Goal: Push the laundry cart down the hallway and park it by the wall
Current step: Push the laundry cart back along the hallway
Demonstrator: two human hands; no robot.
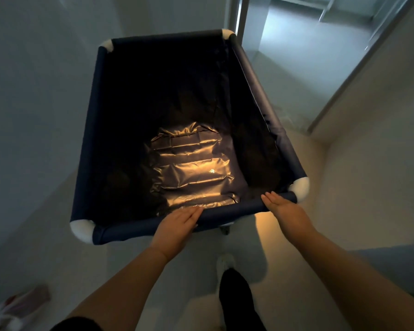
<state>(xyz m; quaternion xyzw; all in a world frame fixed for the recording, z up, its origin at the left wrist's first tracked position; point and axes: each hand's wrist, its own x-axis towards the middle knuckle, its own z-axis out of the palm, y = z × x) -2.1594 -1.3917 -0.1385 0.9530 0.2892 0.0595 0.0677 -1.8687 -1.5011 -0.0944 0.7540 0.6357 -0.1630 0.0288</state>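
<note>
Both palms lie flat on the laundry cart (pixel 86 149) near rail, left hand (pixel 177 225) and right hand (pixel 282 209) fingers loose, ungripped; it could veer into the door frame (pixel 359 68) at two o'clock.

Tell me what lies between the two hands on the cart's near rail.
Head view: only bare navy rail of the laundry cart between left hand and right hand.

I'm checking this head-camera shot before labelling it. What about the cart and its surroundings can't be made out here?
- Cart wheels: hidden under the fabric body; only a blurred bit shows below the near rail.
- Far half of the cart's inside: too dark to tell what lies there.
- Small pale speck on the liner: too small to identify.
- Red and white item on the floor: blurred and cut off by the left edge.
- Left hand and right hand: flat on the rail; grip unclear.
</note>
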